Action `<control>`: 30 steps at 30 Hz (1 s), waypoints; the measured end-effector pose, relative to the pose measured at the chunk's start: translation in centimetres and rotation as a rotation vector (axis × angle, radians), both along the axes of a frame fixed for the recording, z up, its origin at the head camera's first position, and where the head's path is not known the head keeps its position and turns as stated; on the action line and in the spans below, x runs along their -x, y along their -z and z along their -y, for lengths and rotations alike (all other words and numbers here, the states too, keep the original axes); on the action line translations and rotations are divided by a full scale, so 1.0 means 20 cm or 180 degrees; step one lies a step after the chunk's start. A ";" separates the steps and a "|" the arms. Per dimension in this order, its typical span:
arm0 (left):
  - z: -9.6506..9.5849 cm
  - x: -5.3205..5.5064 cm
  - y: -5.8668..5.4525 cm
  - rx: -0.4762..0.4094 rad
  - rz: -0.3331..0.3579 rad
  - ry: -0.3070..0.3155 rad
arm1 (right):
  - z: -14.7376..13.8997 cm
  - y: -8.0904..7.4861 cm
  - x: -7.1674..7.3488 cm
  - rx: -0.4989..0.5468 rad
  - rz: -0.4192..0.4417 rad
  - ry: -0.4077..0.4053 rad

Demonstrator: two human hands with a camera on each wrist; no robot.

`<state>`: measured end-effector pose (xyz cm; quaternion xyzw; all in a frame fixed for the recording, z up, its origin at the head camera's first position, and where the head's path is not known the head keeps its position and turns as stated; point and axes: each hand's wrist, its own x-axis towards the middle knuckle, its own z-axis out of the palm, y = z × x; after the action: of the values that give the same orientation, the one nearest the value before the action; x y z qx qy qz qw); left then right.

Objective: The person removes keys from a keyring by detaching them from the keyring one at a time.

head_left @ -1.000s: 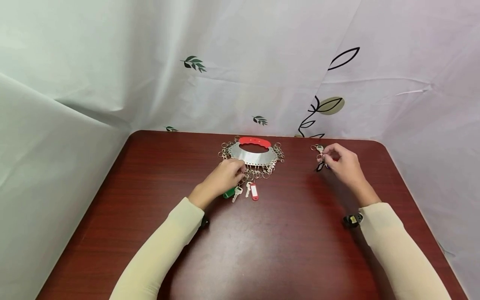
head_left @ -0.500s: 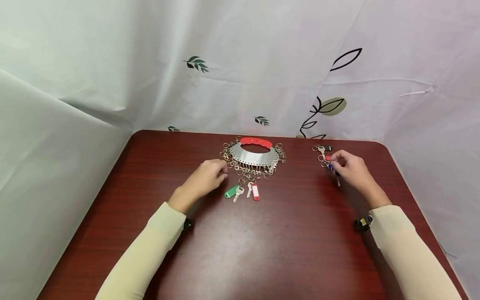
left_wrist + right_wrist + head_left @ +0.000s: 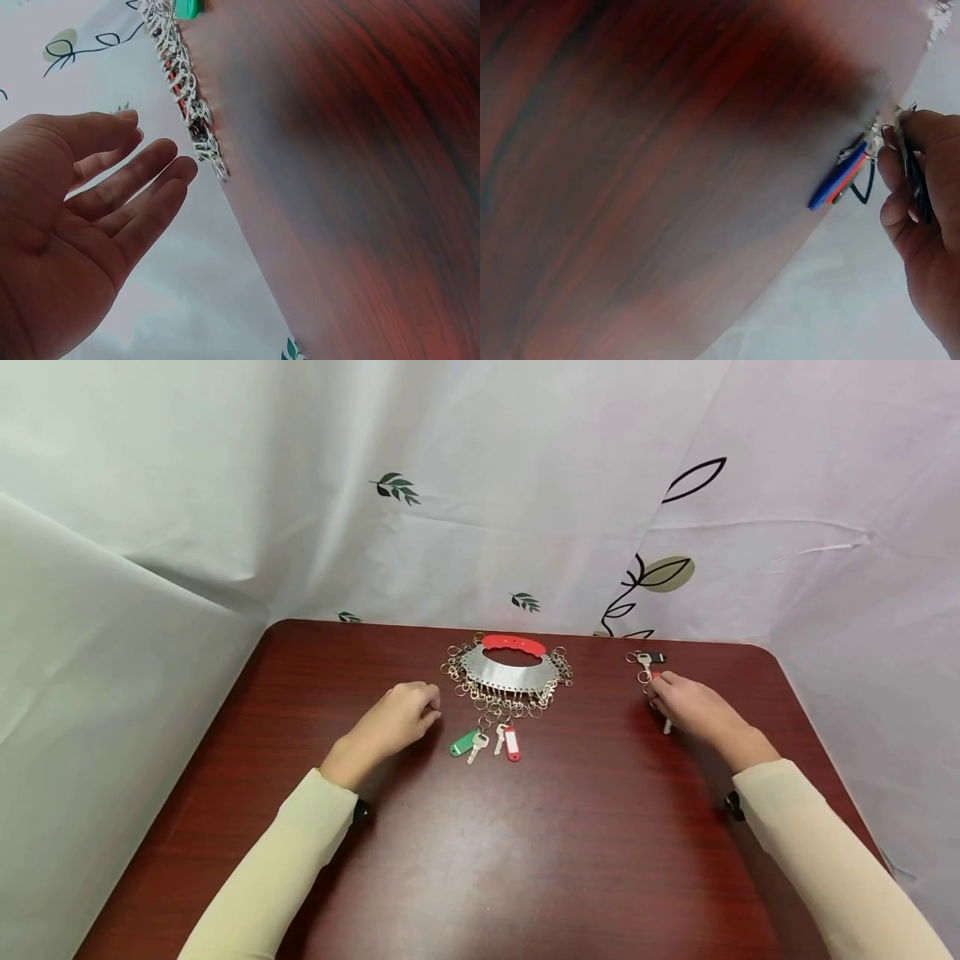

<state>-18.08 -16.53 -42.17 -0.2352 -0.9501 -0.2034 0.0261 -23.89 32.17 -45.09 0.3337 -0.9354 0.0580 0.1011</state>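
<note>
My right hand [image 3: 693, 703] is at the far right of the table, pinching a key with a dark tag [image 3: 916, 187] in the right wrist view. A silver key [image 3: 667, 726] shows below its fingertips in the head view. Just beyond those fingers are a red tag [image 3: 656, 675] and a key with a black tag [image 3: 656, 657]; a blue tag [image 3: 837, 177] also shows in the right wrist view. My left hand [image 3: 393, 718] holds nothing, its fingers loosely bent [image 3: 142, 180], left of a metal key holder [image 3: 504, 674] with a red grip and several small clips.
In front of the key holder lie a key with a green tag [image 3: 463, 743] and a key with a red tag [image 3: 512, 744], both by its rings. The brown table [image 3: 495, 860] meets a white curtain [image 3: 450, 543] at its back edge.
My left hand has moved left, away from the key holder and the green tag. My right hand has shifted slightly right and down; the black tag beyond it now shows. The keys near the holder stay put.
</note>
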 end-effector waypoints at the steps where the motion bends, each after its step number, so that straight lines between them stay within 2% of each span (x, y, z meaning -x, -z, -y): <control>1: 0.01 0.00 0.00 0.0012 0.0011 -0.0006 | 0.00 0.00 0.00 -0.0062 -0.0013 -0.0026; 9: 0.06 -0.02 0.01 0.0151 0.0054 -0.0052 | 0.03 0.03 0.02 -0.0365 -0.0430 -0.0235; 17: 0.12 -0.04 0.03 0.0282 0.0076 -0.0033 | 0.03 0.03 0.03 -0.0338 -0.0668 -0.0236; 25: 0.17 -0.07 0.05 0.0332 0.0098 -0.0091 | 0.07 -0.01 0.02 -0.0107 -0.0679 -0.0264; 30: 0.18 -0.10 0.07 0.0304 -0.0015 -0.0118 | 0.15 -0.04 0.00 0.0020 -0.0344 -0.0166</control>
<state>-16.08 -20.21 -43.52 -0.2191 -0.9628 -0.1568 0.0208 -23.80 29.20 -44.26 0.3604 -0.9194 0.0454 0.1510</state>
